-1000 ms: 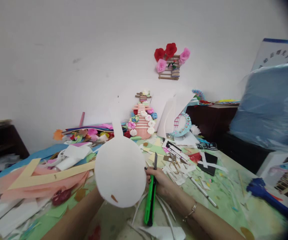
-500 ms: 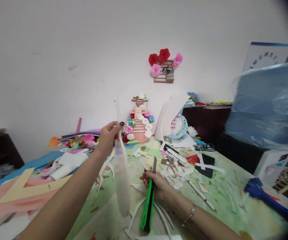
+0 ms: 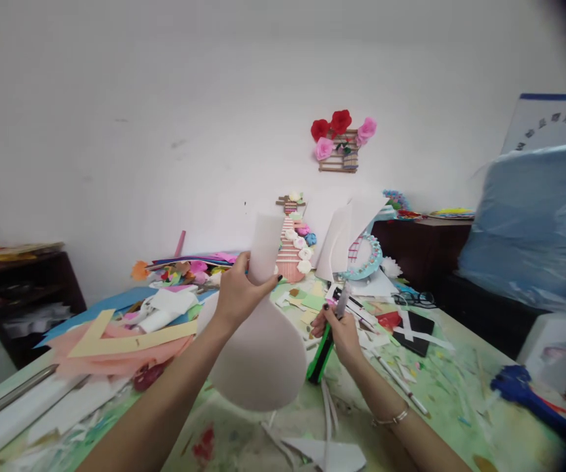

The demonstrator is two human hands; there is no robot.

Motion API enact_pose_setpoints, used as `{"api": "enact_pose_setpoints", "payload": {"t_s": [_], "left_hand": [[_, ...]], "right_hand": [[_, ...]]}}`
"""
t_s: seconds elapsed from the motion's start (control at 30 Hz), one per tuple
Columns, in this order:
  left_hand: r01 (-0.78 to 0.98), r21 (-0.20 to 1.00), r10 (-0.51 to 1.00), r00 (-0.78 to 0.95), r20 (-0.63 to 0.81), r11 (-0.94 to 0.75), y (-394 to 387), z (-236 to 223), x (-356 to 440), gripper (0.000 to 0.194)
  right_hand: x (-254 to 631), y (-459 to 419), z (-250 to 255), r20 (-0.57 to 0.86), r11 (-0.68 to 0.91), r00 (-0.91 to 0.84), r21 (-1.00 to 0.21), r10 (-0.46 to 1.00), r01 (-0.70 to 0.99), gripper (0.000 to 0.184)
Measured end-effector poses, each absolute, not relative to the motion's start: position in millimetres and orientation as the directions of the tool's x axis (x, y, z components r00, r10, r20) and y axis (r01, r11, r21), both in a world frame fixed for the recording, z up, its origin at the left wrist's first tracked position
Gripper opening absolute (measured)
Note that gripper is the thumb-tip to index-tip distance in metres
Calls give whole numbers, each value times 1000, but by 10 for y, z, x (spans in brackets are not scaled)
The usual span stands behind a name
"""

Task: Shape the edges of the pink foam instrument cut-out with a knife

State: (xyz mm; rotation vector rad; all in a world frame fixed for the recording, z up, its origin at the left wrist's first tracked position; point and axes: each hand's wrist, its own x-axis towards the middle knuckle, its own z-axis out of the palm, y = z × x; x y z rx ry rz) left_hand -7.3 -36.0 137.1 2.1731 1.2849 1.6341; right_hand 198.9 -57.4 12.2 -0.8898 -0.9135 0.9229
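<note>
My left hand (image 3: 238,294) is closed on the narrow neck of a white foam cut-out (image 3: 263,354) shaped like a round-bodied instrument, held upright above the table with its flat face towards me. Just to its right, my right hand (image 3: 339,328) is closed round a green utility knife (image 3: 326,344), lifted off the table with its blade pointing up and away. A thin bracelet sits on my right wrist.
The green, paint-stained table (image 3: 440,387) is littered with white offcuts (image 3: 327,452), pens, scissors and a black card (image 3: 413,328). Pink and tan paper strips (image 3: 116,341) lie at left. A flowered guitar model (image 3: 293,249) stands by the wall. A blue plastic bag (image 3: 533,223) fills the right side.
The white cut-out has turned from edge-on to face me and sits lower. My right hand has lifted the green knife off the table and raised its blade.
</note>
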Motion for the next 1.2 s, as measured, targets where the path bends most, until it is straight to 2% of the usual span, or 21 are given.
{"api": "enact_pose_setpoints", "payload": {"t_s": [0.1, 0.2, 0.3, 0.43, 0.57, 0.7, 0.77, 0.83, 1.07, 1.2], "left_hand": [[464, 601, 695, 47, 718, -651, -430, 1394, -222, 57], [391, 663, 752, 132, 645, -638, -540, 1412, -429, 62], [295, 756, 811, 252, 529, -584, -738, 1391, -610, 57], [237, 853, 870, 303, 389, -464, -1065, 1301, -693, 50], [284, 841, 885, 210, 415, -461, -1338, 1152, -596, 39], [470, 778, 903, 113, 415, -416, -1596, 950, -433, 43], [535, 754, 920, 138, 367, -381, -1726, 846, -367, 42], [558, 739, 924, 170, 344, -377, -1819, 747, -316, 39], [511, 722, 883, 226, 411, -466, -1841, 446, -136, 31], [453, 775, 897, 251, 363, -441, -1996, 360, -100, 30]], "right_hand": [[1837, -669, 113, 315, 357, 211, -912, 925, -201, 44], [1702, -719, 85, 337, 347, 85, -923, 938, -165, 40], [1629, -689, 112, 354, 353, 16, -929, 935, -112, 37], [1610, -650, 347, 388, 388, 4, -922, 922, -12, 42], [1662, -849, 769, 437, 441, -61, -895, 897, 68, 45], [1698, -1353, 1031, 443, 470, -184, -869, 877, 152, 60], [1679, -1660, 1011, 462, 553, -315, -759, 829, 344, 63], [1639, -1939, 909, 442, 568, -359, -683, 822, 459, 59], [1613, -2289, 539, 432, 456, -204, -632, 878, 626, 55], [1661, -2302, 490, 416, 467, -246, -601, 876, 648, 60]]}}
